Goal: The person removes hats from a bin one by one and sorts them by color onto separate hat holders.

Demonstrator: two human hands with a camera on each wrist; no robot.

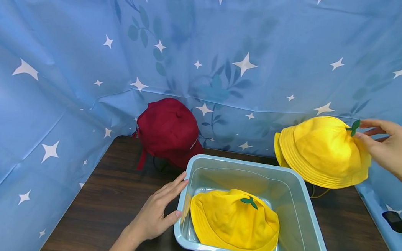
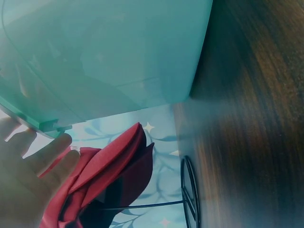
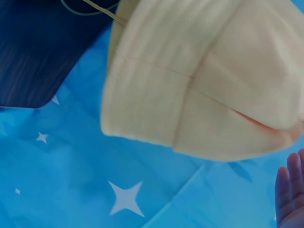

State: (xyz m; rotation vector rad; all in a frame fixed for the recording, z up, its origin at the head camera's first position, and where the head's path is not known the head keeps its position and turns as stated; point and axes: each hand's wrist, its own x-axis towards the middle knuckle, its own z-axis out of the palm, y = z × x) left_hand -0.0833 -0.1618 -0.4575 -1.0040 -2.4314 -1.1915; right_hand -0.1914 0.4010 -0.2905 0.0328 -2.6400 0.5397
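Observation:
At the right, my right hand (image 1: 398,147) pinches the crown of a yellow bucket hat (image 1: 317,148) beside its green leaf sprout (image 1: 354,128). In the right wrist view this hat (image 3: 209,80) looks pale, and part of the hand (image 3: 292,190) shows at the edge. My left hand (image 1: 156,207) rests with fairly straight fingers against the left rim of a light-blue plastic bin (image 1: 313,232). A second yellow bucket hat (image 1: 233,223), also with a green sprout, lies inside the bin. Beyond the left hand is a dark red cap (image 1: 169,131).
The bin stands on a dark wooden table (image 1: 89,207). A black wire stand (image 2: 190,192) is under the red cap. Blue star-patterned cloth (image 1: 218,65) hangs behind and beside the table. A thin cord (image 1: 321,194) hangs below the right-hand hat.

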